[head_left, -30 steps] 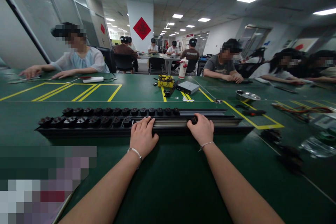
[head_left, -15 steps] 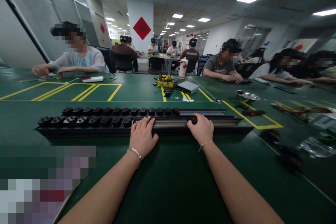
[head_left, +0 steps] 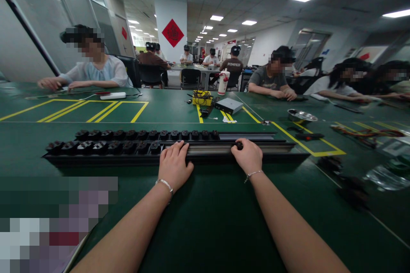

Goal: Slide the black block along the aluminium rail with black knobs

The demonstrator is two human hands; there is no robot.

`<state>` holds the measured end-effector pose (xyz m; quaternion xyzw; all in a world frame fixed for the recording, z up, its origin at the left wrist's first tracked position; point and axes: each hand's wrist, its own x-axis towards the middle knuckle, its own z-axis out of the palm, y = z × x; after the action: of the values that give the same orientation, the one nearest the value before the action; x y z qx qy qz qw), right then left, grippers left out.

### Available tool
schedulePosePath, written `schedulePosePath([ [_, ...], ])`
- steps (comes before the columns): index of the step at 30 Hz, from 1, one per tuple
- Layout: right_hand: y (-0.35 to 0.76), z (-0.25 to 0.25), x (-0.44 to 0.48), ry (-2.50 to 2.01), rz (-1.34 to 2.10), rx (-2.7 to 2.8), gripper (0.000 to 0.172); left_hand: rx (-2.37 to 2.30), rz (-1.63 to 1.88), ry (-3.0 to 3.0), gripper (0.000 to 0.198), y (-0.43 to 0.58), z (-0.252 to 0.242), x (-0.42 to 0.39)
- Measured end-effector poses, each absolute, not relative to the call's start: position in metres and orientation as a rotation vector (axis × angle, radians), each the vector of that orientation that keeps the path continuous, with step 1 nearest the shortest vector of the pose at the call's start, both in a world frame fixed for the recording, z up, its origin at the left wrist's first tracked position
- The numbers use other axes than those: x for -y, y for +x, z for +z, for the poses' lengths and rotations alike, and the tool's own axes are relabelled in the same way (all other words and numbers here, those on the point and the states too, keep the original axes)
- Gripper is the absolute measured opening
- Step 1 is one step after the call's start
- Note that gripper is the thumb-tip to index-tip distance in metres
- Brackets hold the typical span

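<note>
Two long black power tracks (head_left: 221, 160) lie one behind the other across the green table. Black socket modules (head_left: 114, 148) fill the left part of the front track, and a second row (head_left: 164, 135) runs along the rear one. My left hand (head_left: 174, 162) lies over the front track just right of its last module, fingers stretched across it and thumb apart. Between the thumb and fingers of my right hand (head_left: 249, 155) is a small round black socket module (head_left: 238, 145), at the open channel of the front track. Its underside is hidden.
Beyond the tracks are a yellow box with cables (head_left: 202, 99), a grey box (head_left: 229, 105) and a white bottle (head_left: 222, 82). A metal bowl (head_left: 301, 116), loose wires (head_left: 355, 132) and clear plastic (head_left: 389, 175) lie right. Several people sit around the tables.
My right hand has shifted slightly to the right along the front track with the socket module. My left hand stays in place.
</note>
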<state>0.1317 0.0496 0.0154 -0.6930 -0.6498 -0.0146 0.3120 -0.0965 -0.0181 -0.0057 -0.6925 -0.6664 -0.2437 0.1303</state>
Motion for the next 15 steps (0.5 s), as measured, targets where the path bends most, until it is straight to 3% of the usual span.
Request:
schedulePosePath([
  [15,0.1326,0.0186,-0.0494,-1.855,-0.041,1.742,0.024,1.944,-0.708,-2.013,0.052,-0.0964,-0.0059,0.0179],
])
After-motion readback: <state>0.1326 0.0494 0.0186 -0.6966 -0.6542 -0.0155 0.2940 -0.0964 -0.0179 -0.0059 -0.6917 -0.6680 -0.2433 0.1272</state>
